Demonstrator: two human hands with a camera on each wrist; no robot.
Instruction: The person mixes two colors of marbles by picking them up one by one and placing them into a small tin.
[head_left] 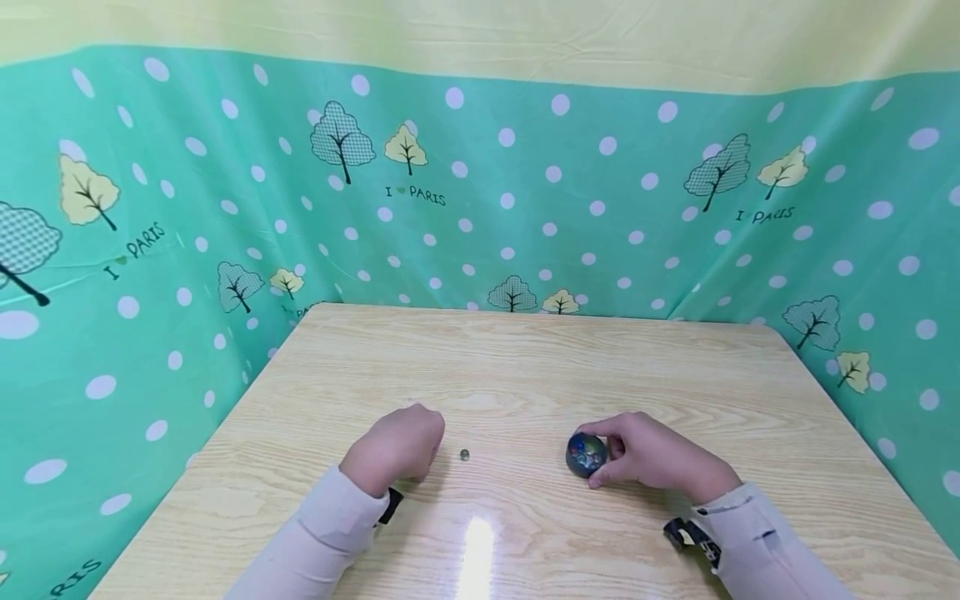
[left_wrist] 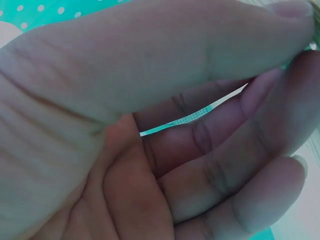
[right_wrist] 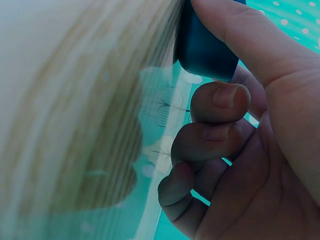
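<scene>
My right hand point(head_left: 637, 450) grips a small round dark-blue container point(head_left: 576, 467) by its sides, thumb near and fingers far. Shiny coloured pieces like glass marbles show in its top. The right wrist view shows the container's smooth blue wall point(right_wrist: 207, 47) under the thumb, close over the table, with other fingers curled below. A small clear glass marble point(head_left: 465, 455) lies on the table just right of my left hand point(head_left: 401, 446), apart from it. The left fingers bend inward with the thumb near the index fingertip point(left_wrist: 302, 85); I cannot tell whether anything is between the tips.
The light wooden table point(head_left: 525, 367) reaches back to a green dotted curtain point(head_left: 480, 200) with printed trees, which also runs along both sides. A bright light reflection point(head_left: 476, 558) lies on the near part of the tabletop. Black wrist straps point(head_left: 693, 537) show at the sleeves.
</scene>
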